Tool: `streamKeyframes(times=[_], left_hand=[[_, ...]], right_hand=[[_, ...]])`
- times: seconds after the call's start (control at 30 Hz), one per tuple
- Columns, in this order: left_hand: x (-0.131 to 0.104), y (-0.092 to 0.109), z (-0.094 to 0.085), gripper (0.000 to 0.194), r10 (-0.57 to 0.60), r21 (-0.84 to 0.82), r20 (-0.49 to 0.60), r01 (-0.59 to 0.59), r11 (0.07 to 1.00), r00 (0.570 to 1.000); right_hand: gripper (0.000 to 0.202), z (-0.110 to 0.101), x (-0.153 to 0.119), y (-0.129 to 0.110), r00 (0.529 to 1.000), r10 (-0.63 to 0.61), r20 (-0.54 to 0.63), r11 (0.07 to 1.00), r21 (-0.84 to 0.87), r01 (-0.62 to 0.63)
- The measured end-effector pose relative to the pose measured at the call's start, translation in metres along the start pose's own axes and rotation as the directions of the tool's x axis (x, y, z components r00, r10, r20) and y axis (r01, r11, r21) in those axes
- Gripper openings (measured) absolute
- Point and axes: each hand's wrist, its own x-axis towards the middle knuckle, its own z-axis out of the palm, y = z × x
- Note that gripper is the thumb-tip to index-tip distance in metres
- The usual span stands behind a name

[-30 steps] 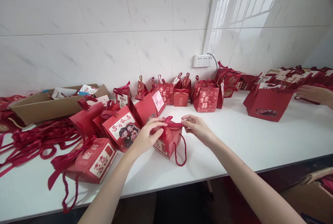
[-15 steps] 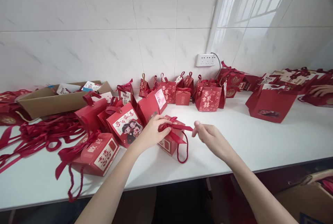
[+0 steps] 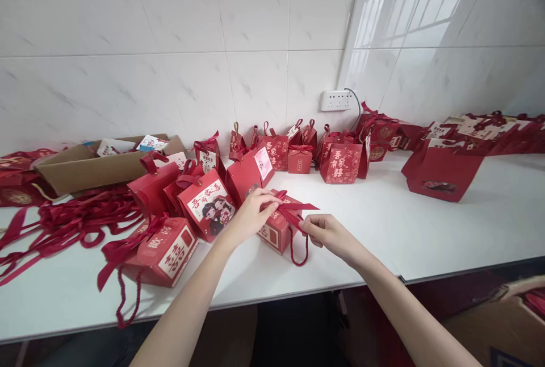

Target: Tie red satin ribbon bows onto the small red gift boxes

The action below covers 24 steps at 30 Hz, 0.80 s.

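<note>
A red gift box [image 3: 279, 236] with a cord handle [image 3: 299, 262] rests on the white table in front of me. On its top is a red ribbon bow [image 3: 293, 207], its two tails pointing right. My left hand [image 3: 258, 213] pinches the bow's left side between thumb and fingers. The lower tail's end is between the closed thumb and fingers of my right hand [image 3: 319, 229], just right of the box. Left of my forearm sits a similar box [image 3: 164, 250], tied with a ribbon. The part of the bow under my left fingers is hidden.
Loose red ribbons [image 3: 85, 216] lie at the left, before a cardboard tray [image 3: 89, 172] of cards. Gift bags [image 3: 208, 202] lean behind my left hand; more boxes [image 3: 340, 162] line the wall. A red bag [image 3: 443, 171] stands at right. A power strip [image 3: 338, 101] is on the wall.
My right hand has moved down and left, from the end of the upper ribbon tail to the lower one. My left hand stays on the bow. Another person's hand at far right has left view.
</note>
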Motion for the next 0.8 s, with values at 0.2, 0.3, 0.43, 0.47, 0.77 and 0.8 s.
streamKeyframes(times=[0.2, 0.3, 0.43, 0.47, 0.77, 0.8], left_hand=[[0.003, 0.003, 0.000, 0.024, -0.018, -0.013, -0.019, 0.017, 1.000, 1.000], [0.004, 0.006, 0.003, 0.022, -0.069, -0.030, -0.044, 0.067, 0.997, 0.997], [0.005, 0.008, 0.005, 0.019, -0.098, -0.025, -0.085, 0.097, 0.995, 0.992], [0.005, 0.008, 0.005, 0.019, -0.097, -0.024, -0.087, 0.095, 0.995, 0.992], [0.005, 0.007, 0.005, 0.016, -0.092, 0.009, -0.091, 0.093, 0.996, 0.992], [0.005, 0.006, 0.005, 0.016, -0.092, 0.013, -0.096, 0.094, 0.995, 0.991]], right_hand=[[0.062, -0.029, 0.001, 0.014, 0.995, 0.085, -0.058, 0.995, -0.043, -0.087], [0.066, -0.035, 0.016, 0.016, 0.961, 0.159, -0.226, 0.986, 0.077, -0.145], [0.046, -0.019, 0.025, 0.008, 0.967, 0.056, -0.249, 0.994, 0.109, -0.030], [0.043, -0.014, 0.023, 0.005, 0.968, 0.021, -0.249, 0.994, 0.110, 0.007], [0.031, -0.008, -0.004, 0.009, 0.999, 0.024, -0.043, 0.999, -0.039, -0.026], [0.032, -0.015, -0.004, 0.012, 0.999, 0.041, 0.009, 0.996, -0.074, -0.041]])
